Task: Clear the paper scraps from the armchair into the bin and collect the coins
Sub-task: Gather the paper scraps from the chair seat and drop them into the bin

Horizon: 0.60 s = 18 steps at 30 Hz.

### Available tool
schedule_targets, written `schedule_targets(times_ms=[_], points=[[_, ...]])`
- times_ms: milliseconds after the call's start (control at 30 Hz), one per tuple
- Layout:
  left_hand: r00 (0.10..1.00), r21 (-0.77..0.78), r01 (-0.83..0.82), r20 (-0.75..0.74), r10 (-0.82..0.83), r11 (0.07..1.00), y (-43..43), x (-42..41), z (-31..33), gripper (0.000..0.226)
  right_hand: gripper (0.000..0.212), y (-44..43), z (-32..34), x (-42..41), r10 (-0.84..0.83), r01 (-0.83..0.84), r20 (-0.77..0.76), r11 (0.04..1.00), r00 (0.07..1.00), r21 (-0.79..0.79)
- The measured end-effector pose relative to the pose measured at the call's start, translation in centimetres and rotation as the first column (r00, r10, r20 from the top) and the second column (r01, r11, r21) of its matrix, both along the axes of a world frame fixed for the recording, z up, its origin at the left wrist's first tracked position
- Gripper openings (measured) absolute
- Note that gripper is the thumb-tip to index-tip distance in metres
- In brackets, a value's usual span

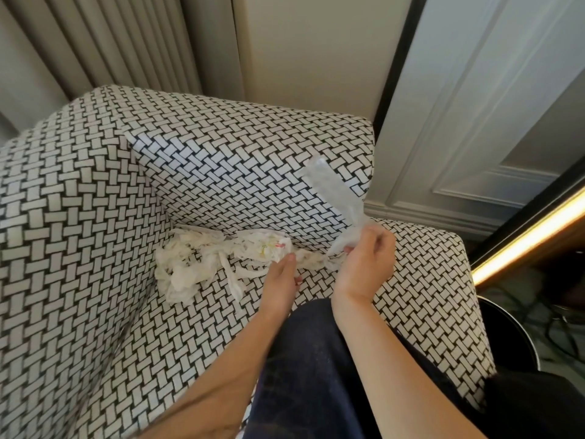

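A black-and-white woven-pattern armchair (95, 217) fills the view. A heap of white paper scraps (202, 261) lies at the back of its seat, along the crease under the backrest. My right hand (364, 261) grips a long white paper strip (335, 194) that sticks up in front of the backrest. My left hand (283, 277) reaches into the right end of the heap, its fingertips buried in the scraps; what they hold is hidden. No coins are visible.
A round black bin (509, 337) stands on the floor right of the armchair's arm. Grey curtains (110, 42) hang behind the chair, and a white panelled wall (474, 106) is to the right. My dark-trousered knee (316, 359) rests against the seat front.
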<state>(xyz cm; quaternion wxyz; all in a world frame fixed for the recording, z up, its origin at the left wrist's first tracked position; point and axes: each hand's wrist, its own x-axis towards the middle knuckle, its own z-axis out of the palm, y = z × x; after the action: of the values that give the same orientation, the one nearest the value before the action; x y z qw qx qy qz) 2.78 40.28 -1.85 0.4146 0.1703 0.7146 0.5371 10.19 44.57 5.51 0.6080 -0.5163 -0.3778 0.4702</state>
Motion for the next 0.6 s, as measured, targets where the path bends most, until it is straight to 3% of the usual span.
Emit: schedule_targets(times_ms=[200,433,600], points=[[0.998,0.036,-0.070,0.003,0.070,0.997,-1.4,0.2,0.3,0.042,0.015,-0.3,0.1,-0.3,0.078,-0.081,0.037,0.994,0.996,0.076],[0.999,0.055,-0.036,-0.024,0.037,0.998,-3.7,0.0,0.4,0.035,0.015,-0.1,-0.3,0.0,0.076,-0.082,0.060,0.991,0.995,0.106],[0.990,0.101,-0.137,0.058,0.132,0.985,-5.0,-0.9,1.0,0.038,0.014,0.0,-0.5,0.1,0.067,-0.074,0.064,0.992,0.996,0.107]])
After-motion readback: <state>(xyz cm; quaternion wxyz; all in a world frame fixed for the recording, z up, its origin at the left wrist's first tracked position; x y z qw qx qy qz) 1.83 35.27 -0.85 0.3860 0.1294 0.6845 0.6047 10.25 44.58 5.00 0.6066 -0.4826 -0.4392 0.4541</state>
